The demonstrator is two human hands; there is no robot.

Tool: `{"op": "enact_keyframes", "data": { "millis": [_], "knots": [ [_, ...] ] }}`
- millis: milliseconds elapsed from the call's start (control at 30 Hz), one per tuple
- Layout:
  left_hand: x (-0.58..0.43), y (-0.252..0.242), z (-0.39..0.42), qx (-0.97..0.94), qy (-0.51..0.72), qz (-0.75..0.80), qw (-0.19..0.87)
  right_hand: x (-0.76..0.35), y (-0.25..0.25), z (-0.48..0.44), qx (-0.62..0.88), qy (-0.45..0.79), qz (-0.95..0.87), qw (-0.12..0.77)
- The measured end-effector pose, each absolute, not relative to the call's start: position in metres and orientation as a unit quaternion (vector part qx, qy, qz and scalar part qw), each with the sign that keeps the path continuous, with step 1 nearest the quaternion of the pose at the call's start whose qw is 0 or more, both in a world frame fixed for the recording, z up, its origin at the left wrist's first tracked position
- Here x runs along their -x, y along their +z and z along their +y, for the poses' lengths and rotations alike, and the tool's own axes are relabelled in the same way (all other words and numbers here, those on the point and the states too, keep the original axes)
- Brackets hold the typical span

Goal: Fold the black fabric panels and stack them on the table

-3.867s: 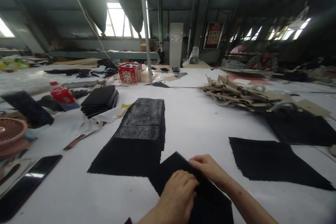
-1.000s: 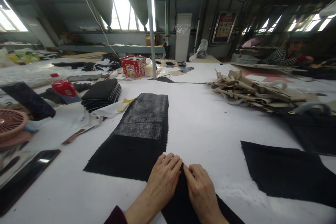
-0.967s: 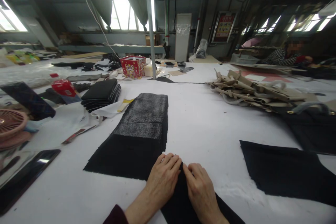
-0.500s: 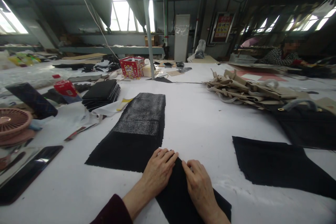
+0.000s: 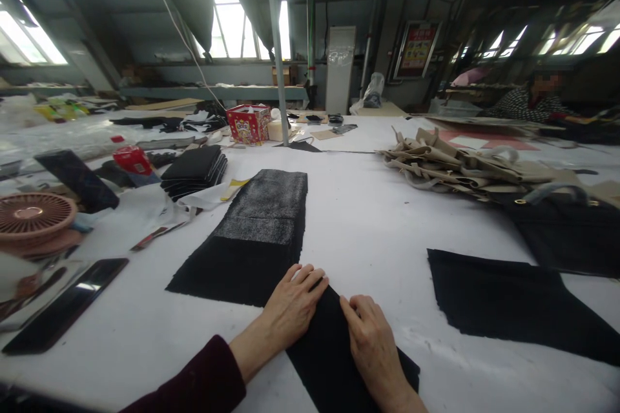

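Across the white table (image 5: 368, 232), with your left grip (image 5: 295, 300) and right grip (image 5: 372, 345) lying open and apart on either edge of the black cloth panel (image 5: 334, 342), just below the long black strip (image 5: 256, 239), press down evenly and smooth it flat.

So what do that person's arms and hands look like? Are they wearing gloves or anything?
No gloves: the left hand and right hand are bare, with no cables or markings showing. The left arm has a long, dark maroon sleeve that stops short of the wrist. No sleeve shows on the right arm.
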State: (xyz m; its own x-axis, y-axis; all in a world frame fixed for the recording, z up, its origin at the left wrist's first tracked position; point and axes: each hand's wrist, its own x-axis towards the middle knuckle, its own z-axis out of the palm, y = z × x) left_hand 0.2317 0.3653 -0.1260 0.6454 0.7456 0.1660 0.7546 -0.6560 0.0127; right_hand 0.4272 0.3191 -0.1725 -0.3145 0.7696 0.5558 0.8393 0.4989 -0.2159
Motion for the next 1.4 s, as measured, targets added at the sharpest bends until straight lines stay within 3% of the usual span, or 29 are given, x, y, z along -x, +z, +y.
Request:
{"op": "enact_keyframes", "data": {
  "millis": [267, 1400],
  "knots": [
    [-0.237, -0.126, 0.361, 0.924, -0.028, -0.379, 0.053, -0.437, -0.174, 0.311, 0.492, -0.065, -0.810, 0.312],
    [-0.257, -0.125, 0.343, 0.947, -0.053, -0.309, 0.075, -0.477, -0.171, 0.272, 0.488, -0.081, -0.815, 0.301]
  ]
}}
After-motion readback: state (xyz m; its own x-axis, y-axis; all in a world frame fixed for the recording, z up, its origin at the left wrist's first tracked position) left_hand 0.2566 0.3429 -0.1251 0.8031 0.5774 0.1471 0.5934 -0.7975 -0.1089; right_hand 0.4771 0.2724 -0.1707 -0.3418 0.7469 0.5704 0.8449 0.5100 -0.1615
